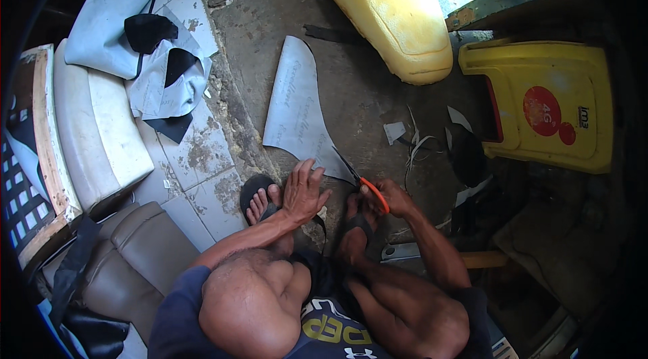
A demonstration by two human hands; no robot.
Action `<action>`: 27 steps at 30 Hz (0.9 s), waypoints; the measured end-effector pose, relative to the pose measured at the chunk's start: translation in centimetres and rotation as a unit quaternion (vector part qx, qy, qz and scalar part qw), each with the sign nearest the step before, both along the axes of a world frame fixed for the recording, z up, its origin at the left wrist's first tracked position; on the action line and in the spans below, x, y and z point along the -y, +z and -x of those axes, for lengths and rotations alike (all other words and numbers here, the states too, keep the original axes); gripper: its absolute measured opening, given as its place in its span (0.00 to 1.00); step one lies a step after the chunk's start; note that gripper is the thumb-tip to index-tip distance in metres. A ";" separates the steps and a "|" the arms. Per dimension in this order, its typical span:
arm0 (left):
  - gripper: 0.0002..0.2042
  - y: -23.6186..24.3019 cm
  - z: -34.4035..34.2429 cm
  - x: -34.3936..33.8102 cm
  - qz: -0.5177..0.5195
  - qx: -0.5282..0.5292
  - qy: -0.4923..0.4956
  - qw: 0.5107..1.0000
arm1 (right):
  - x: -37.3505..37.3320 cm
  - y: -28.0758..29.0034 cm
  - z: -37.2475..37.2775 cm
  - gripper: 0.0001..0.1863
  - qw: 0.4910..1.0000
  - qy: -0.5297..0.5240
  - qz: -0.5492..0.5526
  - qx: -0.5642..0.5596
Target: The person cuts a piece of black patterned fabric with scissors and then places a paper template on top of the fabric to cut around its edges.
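A pale grey piece of sheet material lies on the dark floor ahead of my feet, printed on its upper face, with a rounded far end and a curved right side. At its near edge is my left hand, open, fingers stretched with the tips at the material. My right hand is closed around the orange handles of a pair of scissors. The dark blades point away from me and to the left, at the piece's near right corner. Whether they are parted is hard to make out.
A yellow foam seat pad lies at the far side, and a yellow plastic stool is at the right. Thin offcuts litter the floor. Grey sheet scraps cover tiles on the left, near white and brown cushions.
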State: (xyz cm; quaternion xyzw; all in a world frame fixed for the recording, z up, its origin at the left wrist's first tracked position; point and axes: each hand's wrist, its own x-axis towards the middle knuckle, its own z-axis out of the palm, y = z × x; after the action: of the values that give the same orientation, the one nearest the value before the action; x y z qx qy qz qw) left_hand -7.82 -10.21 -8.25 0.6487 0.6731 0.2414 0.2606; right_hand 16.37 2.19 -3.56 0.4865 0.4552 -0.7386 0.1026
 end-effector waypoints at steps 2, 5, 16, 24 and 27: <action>0.41 -0.8 -0.5 -0.7 -0.068 -0.033 -0.017 0.997 | 0.1 0.4 0.2 0.26 0.999 -0.025 0.019 -0.014; 0.45 -2.5 -1.4 -1.7 -0.076 -0.034 -0.014 0.996 | 0.4 0.8 0.4 0.27 0.999 -0.032 0.029 -0.015; 0.44 -4.3 -1.5 -3.6 -0.119 0.009 -0.017 0.993 | 0.6 1.8 1.3 0.33 0.996 -0.064 0.062 -0.012; 0.40 -4.7 -0.5 -3.4 -0.150 0.011 -0.008 0.989 | 0.3 2.5 1.9 0.36 0.983 -0.121 0.135 -0.010; 0.35 -5.6 0.4 -3.7 -0.177 -0.029 -0.017 0.984 | 0.2 2.6 2.2 0.36 0.978 -0.138 0.153 -0.028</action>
State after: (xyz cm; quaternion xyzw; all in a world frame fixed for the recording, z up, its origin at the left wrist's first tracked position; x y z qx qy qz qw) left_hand -8.22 -6.52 -13.81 0.7026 0.6158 0.3333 0.1267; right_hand 14.13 1.95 -0.94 0.5024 0.2684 -0.8197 0.0602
